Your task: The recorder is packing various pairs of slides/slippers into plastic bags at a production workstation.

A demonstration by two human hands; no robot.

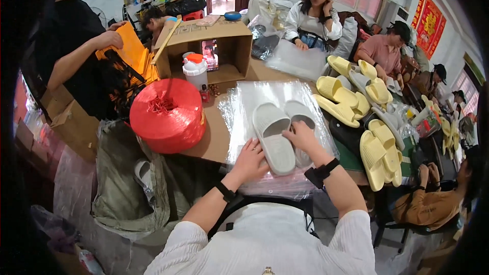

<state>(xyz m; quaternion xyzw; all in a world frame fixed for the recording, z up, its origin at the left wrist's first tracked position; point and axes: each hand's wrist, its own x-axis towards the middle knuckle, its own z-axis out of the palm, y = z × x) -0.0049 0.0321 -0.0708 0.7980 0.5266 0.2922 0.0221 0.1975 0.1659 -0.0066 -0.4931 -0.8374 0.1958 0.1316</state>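
A pair of grey slide slippers lies toes away on a stack of clear plastic bags (243, 102). The left grey slipper (281, 154) partly overlaps the right grey slipper (300, 110). My right hand (304, 137) bends over the inner edges of the pair, its fingers closed at the slippers; part of the grip is hidden. Flat on the bags rests my left hand (249, 162), fingers apart, with its tips beside the left slipper's outer edge.
A large red roll of plastic twine (168, 117) stands left, by an open cardboard box (204, 33) and a white bottle (195, 74). Yellow slippers (377, 153) are piled right. A green sack (127, 183) hangs below left. Several people sit or stand around.
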